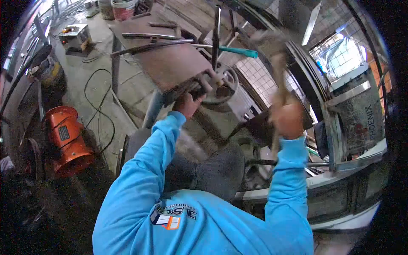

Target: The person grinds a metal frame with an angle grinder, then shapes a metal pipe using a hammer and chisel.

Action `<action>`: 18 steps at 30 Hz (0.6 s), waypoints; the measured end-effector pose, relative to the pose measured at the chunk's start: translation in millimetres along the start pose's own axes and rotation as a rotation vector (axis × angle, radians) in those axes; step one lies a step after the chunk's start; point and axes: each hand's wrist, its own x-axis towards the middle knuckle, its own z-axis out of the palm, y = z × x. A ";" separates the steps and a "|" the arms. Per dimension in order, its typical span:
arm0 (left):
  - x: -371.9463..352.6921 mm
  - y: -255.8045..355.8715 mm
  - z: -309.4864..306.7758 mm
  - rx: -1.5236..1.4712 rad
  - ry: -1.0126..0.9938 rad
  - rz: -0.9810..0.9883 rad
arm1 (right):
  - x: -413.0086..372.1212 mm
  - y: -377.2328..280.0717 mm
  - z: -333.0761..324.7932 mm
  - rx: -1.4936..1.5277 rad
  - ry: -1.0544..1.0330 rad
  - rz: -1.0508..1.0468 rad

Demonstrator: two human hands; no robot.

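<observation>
My right hand [289,121] is raised at the right, closed around the wooden handle of a hammer [279,78]. Motion blurs both the hand and the hammer, whose head points up and away from me. At the near corner of a metal-topped workbench [176,66], my left hand [187,106] grips a dark metal piece [183,92]; its full shape is hidden. Just beyond those fingers is a rusty metal clamp or vise [206,80]. A round metal wheel [229,87] sits to its right.
Curved metal bars [155,44] and a teal-handled tool [238,52] lie across the bench. An orange blower [66,140] and a black cable [102,110] are on the floor at left. Metal frames and a panel marked PHOENIX [361,121] stand at right.
</observation>
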 end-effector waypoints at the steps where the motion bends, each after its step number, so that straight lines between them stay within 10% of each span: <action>1: 16.8 -41.8 45.7 -0.112 0.224 0.125 | 2.6 -18.0 -30.9 0.058 0.101 -0.110; 3: 0.7 -15.1 16.7 -0.093 0.047 -0.005 | 9.1 -55.4 -55.0 0.333 0.333 -0.156; 6: -10.4 3.2 8.7 -0.018 0.202 0.047 | 26.8 16.5 29.4 -0.198 0.743 -0.353; 10: 12.8 -35.2 37.4 0.067 0.439 0.229 | -15.5 59.3 85.9 0.379 -0.192 0.453; 15: 20.3 -68.5 66.2 0.074 0.157 0.179 | 10.0 15.1 16.2 0.330 0.086 0.225; 18: -7.5 -3.2 -4.0 -0.145 0.005 0.078 | 10.7 44.4 96.2 0.048 0.137 0.386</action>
